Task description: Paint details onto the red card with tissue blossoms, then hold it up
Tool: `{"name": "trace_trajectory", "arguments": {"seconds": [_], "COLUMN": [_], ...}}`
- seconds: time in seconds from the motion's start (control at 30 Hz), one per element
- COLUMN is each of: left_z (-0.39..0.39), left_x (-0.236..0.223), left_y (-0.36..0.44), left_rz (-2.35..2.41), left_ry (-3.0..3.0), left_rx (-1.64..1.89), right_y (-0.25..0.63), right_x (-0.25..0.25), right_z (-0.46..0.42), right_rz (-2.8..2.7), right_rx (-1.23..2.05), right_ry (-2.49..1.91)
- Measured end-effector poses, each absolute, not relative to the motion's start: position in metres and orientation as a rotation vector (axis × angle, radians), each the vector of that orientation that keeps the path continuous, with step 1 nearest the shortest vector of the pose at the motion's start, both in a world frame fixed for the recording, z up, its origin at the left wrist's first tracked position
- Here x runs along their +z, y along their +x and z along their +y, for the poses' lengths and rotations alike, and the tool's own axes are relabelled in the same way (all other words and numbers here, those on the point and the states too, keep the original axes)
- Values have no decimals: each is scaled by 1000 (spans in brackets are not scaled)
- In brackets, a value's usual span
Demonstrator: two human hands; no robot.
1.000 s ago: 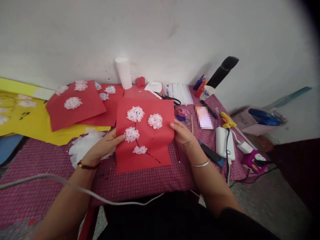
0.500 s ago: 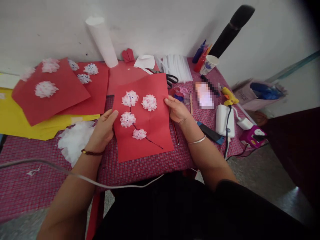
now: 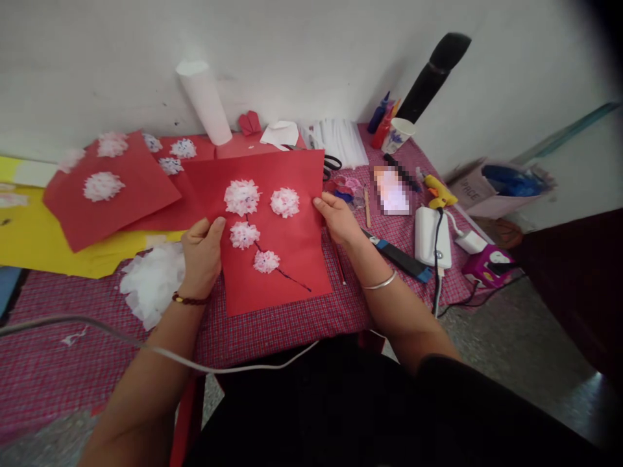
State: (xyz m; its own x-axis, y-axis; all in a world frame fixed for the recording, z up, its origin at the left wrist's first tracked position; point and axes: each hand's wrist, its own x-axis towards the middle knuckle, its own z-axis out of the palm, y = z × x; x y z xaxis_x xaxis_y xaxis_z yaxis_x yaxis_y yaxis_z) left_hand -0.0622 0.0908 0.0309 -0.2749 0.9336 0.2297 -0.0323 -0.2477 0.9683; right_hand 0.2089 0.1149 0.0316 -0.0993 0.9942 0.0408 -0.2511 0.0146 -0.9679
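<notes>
A red paper sheet (image 3: 292, 259) with several white-pink tissue flowers (image 3: 242, 196) and a thin dark drawn branch is held over the checked tablecloth (image 3: 272, 327). My left hand (image 3: 202, 250) grips the sheet's left edge, thumb on top. My right hand (image 3: 335, 217) pinches its right edge. The sheet's left part overlaps other red sheets.
More red sheets with flowers (image 3: 104, 194) lie on yellow paper (image 3: 39, 246) at the left. White tissue fluff (image 3: 150, 282), a white paper roll (image 3: 204, 100), scissors (image 3: 333, 162), a glue gun (image 3: 438, 190), a white power bank (image 3: 429, 235), a paper cup (image 3: 396, 135) and a white cable (image 3: 146, 347) surround the work.
The red flowered sheet has spread wider to the left and both hands have moved slightly left with it. The camera view has dropped a little.
</notes>
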Motion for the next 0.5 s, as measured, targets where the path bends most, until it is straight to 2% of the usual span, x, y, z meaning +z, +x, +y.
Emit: {"name": "trace_trajectory", "arguments": {"seconds": [0.17,0.5], "left_z": [95,101], "left_x": [28,16], "left_y": [-62,-56], "left_rz": [1217,1130], "left_ry": [1149,978], "left_rx": [1674,1490], "right_y": [205,204], "right_x": [25,18], "right_z": [114,120], "right_rz": [-1087,-943], "right_rx": [1533,1454], "right_ry": [-899,-908]}}
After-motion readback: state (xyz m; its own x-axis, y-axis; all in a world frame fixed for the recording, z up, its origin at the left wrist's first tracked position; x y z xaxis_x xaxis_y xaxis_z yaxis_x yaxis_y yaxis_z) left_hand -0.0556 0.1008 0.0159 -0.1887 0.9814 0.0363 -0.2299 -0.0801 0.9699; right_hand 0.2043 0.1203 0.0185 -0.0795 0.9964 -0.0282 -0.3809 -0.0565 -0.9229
